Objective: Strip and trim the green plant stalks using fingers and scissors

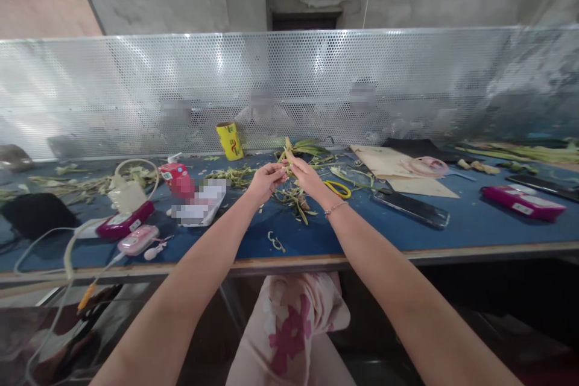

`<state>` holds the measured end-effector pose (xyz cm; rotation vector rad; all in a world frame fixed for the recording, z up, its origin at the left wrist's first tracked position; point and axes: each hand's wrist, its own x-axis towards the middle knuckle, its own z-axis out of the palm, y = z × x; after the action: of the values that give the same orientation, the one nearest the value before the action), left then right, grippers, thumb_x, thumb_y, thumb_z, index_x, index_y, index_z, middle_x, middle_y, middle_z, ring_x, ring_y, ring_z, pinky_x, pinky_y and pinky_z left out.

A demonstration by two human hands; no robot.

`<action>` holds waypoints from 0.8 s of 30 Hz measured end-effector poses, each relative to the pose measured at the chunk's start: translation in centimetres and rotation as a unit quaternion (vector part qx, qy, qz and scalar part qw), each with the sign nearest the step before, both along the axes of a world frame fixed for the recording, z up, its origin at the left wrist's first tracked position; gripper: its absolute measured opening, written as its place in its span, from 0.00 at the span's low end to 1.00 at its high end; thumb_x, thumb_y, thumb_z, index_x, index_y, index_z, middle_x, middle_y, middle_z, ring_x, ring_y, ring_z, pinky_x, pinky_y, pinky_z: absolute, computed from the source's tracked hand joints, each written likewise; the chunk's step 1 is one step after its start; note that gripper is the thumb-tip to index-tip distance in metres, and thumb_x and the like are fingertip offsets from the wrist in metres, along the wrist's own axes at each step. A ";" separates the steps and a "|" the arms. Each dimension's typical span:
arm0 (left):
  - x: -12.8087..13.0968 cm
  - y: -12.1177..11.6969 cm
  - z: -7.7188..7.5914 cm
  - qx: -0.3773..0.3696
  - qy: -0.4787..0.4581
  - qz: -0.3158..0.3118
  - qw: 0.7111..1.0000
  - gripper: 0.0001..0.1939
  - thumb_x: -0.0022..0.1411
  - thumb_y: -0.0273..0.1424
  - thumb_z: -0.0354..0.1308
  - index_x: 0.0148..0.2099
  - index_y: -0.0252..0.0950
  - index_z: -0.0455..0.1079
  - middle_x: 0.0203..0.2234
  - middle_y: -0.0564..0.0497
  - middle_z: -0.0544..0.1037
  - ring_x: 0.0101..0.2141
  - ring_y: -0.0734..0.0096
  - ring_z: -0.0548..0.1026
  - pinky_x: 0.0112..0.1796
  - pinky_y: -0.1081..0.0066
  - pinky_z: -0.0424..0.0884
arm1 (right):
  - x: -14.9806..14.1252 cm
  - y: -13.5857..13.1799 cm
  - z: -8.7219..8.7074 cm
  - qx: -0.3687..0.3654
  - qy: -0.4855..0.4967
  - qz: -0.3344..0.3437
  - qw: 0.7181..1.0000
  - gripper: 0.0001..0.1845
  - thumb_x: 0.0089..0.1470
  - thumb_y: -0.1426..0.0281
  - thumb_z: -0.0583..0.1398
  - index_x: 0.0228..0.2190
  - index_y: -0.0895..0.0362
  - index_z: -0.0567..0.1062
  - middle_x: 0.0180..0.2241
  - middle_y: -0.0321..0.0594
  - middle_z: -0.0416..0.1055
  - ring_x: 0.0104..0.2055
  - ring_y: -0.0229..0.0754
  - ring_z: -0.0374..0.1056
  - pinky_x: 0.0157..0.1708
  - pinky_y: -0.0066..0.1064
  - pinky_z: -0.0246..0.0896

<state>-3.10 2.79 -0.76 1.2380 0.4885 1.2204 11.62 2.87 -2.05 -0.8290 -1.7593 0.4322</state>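
My right hand (306,177) is closed round a pale green plant stalk (288,145), whose upper end sticks out above the fingers. Beside it, the fingertips of my left hand (268,181) pinch the lower part of the stalk. The two hands almost touch over the blue table (325,238). Beneath them lies a heap of loose leaves and stem bits (298,202). A yellow loop (339,189), which looks like a scissors handle, rests by my right wrist. Long green leaves (312,146) lie just behind the hands.
A yellow cardboard tube (230,140) stands near the perforated metal screen (289,90). On the left are a red carton (176,179), a pink device (138,240) and cables. To the right lie a black phone (411,208), brown cardboard (398,169) and a magenta box (523,201).
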 end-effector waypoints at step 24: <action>0.4 0.1 -0.4 0.028 0.038 0.026 0.999 0.16 0.37 0.33 0.68 0.29 0.30 0.70 0.20 0.54 0.74 0.24 0.79 0.72 0.32 0.73 0.67 | 0.1 -0.4 0.6 0.026 -0.031 -0.028 0.999 0.21 0.56 0.63 0.49 0.45 0.56 0.72 0.46 0.44 0.69 0.50 0.42 0.63 0.54 0.38 0.53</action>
<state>-2.68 2.92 -1.15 1.3311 0.5489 1.2423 11.72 2.43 -1.42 -0.8618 -1.7915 0.3257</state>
